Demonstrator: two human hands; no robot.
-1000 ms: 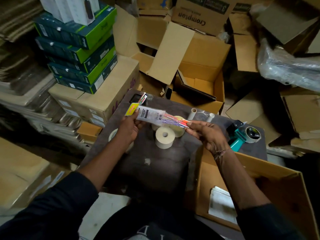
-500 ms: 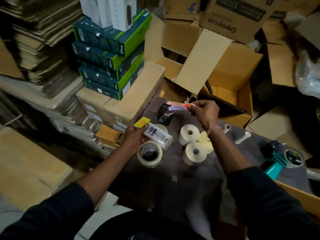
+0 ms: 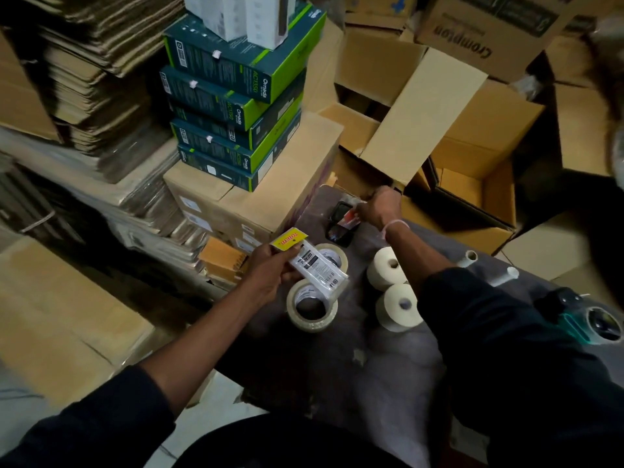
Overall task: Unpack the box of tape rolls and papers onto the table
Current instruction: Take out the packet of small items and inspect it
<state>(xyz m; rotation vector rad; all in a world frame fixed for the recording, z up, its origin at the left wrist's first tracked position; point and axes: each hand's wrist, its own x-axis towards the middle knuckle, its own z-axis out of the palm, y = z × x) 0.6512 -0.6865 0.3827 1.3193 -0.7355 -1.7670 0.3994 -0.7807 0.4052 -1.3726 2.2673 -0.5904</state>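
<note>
Hands both busy: left hand [image 3: 266,275] grips white packet with yellow header [image 3: 312,261] above near-left tape roll [image 3: 312,307]; right hand [image 3: 380,207] reaches far, pinching small red-marked packet [image 3: 349,217] over black item [image 3: 339,221] at desk's far edge. Dark desk [image 3: 354,366] carries two tape rolls, two paper rolls [image 3: 393,288]. Step, as judged: placing packets. Next: release far packet, lower left packet onto bare desk patch, avoiding rolls.
</note>
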